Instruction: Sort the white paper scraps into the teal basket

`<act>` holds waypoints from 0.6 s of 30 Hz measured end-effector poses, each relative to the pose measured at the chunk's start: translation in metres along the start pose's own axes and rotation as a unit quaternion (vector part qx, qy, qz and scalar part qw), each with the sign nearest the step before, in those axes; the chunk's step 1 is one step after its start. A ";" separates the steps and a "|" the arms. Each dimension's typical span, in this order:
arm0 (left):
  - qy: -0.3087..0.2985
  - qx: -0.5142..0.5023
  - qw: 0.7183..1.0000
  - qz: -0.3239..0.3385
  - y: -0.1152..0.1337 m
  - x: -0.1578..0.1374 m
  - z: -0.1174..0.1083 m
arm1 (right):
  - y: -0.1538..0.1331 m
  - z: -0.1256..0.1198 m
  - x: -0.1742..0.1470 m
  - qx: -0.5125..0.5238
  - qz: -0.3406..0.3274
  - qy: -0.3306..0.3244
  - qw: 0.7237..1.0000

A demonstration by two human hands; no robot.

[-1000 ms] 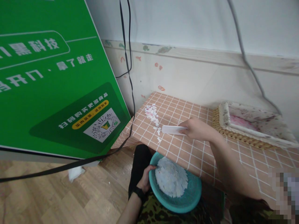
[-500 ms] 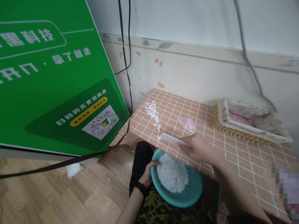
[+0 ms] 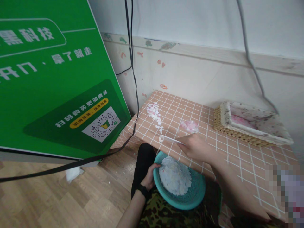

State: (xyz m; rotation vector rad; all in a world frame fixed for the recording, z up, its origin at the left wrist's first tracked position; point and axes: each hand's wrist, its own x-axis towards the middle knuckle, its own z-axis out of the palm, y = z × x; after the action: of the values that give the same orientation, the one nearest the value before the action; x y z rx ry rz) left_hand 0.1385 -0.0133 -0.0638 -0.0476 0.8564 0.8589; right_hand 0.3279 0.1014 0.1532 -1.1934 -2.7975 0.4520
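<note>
My left hand (image 3: 149, 178) is closed on the left rim of a teal plastic basket (image 3: 199, 196), which rests on my lap under the table edge. A heap of small white paper scraps (image 3: 175, 175) fills much of it. In my right hand (image 3: 196, 146) is a thin, flat white strip (image 3: 171, 139), held low over the tabletop near its front edge. The strip's far end is at a few loose white scraps (image 3: 161, 129). From there the scraps trail back to a small pile of white and pink pieces (image 3: 153, 110).
The table has a brown checked cloth (image 3: 175, 104). A pink clump in clear plastic (image 3: 189, 126) lies beyond my right hand, and a lined wicker basket (image 3: 247, 136) stands at right. Black cables (image 3: 136, 95) hang beside a green panel (image 3: 71, 79) on the left.
The white strip has tilted, showing less of its flat face, and my right hand has shifted slightly left. My left hand stays on the basket rim. The black cable has swung a little.
</note>
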 end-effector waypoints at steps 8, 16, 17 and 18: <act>-0.009 -0.007 1.000 -0.015 -0.001 0.002 -0.003 | -0.001 -0.002 0.001 -0.008 -0.029 -0.007 1.000; -0.015 -0.008 1.000 -0.011 -0.002 0.003 -0.004 | 0.011 -0.009 0.005 -0.061 0.036 -0.001 0.997; -0.016 -0.008 1.000 -0.012 -0.002 0.004 -0.004 | 0.013 -0.009 0.004 -0.066 0.044 0.002 0.997; -0.015 -0.008 1.000 -0.012 -0.002 0.004 -0.004 | 0.015 -0.009 0.003 -0.068 0.047 0.004 0.997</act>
State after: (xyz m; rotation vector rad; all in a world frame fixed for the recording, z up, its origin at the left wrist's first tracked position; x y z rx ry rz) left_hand 0.1388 -0.0134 -0.0693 -0.0593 0.8199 0.8418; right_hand 0.3378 0.1155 0.1568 -1.3544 -2.8147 0.2668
